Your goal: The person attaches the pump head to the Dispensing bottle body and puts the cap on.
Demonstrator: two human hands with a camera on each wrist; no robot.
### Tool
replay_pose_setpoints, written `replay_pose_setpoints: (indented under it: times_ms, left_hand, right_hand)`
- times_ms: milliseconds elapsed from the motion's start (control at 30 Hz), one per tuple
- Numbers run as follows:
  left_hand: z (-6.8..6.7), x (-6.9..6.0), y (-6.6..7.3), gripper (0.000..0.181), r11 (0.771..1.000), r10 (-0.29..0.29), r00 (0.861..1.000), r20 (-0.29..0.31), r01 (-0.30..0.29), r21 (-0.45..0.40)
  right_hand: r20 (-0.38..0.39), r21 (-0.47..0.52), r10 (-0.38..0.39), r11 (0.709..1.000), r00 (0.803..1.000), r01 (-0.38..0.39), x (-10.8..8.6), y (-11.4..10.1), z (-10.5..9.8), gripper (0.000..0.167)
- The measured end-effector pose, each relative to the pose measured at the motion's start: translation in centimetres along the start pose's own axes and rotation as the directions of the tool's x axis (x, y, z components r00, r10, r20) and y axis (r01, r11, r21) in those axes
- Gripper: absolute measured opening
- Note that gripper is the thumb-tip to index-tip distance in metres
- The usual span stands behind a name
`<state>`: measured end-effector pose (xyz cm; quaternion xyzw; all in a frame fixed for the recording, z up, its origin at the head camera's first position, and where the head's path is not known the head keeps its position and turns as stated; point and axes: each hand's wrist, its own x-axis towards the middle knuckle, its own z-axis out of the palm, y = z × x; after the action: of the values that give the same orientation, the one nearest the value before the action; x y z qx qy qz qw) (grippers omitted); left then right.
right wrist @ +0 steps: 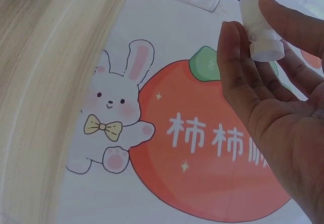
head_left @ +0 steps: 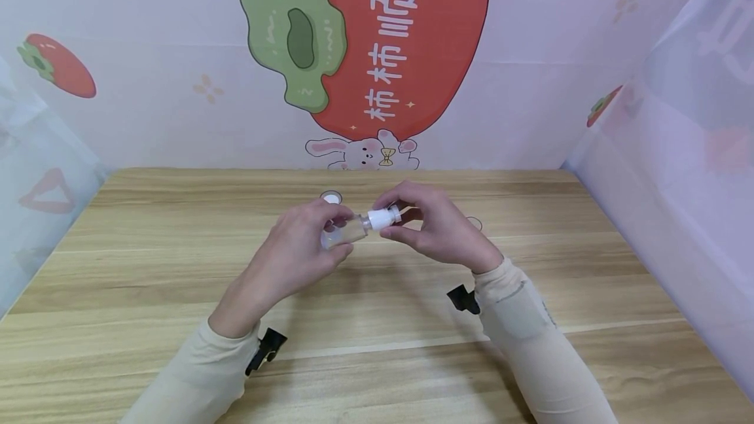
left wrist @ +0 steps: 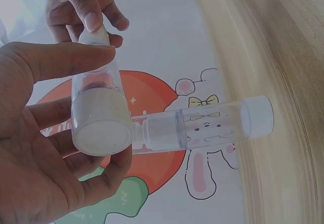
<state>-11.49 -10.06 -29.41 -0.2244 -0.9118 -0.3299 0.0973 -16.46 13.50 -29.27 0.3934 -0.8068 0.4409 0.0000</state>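
My left hand (head_left: 300, 237) grips the clear body of a small pump bottle (head_left: 346, 233), tilted in the air over the table. Its thick white base (left wrist: 102, 125) faces the left wrist camera. From the other side my right hand (head_left: 432, 224) pinches the white pump head (right wrist: 259, 29) between thumb and fingers. No cap covers that pump head. A second clear pump bottle (left wrist: 210, 125) with a white base stands upright on the table behind my left hand; in the head view mostly its top (head_left: 332, 197) shows.
A clear round rim (head_left: 474, 222), perhaps a cap, sits on the wooden table (head_left: 377, 365) behind my right wrist, partly hidden. A printed cloth (head_left: 530, 70) hangs along the table's far edge, with more cloth at both sides.
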Motion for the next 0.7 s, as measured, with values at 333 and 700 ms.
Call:
replay_pose_setpoints:
  times_ms: [333, 700]
  left_hand:
    - [0.04, 0.02, 0.10, 0.035, 1.000, 0.011, 1.000, 0.007, -0.011, 0.007]
    - [0.12, 0.05, 0.00, 0.035, 0.999, 0.042, 0.999, 0.000, -0.042, 0.017]
  right_hand:
    - [0.008, -0.013, -0.014, 1.000, 1.000, 0.014, 0.01, -0.16, 0.11, 0.035]
    - [0.022, -0.029, -0.002, 1.000, 1.000, 0.003, 0.04, -0.17, 0.05, 0.032]
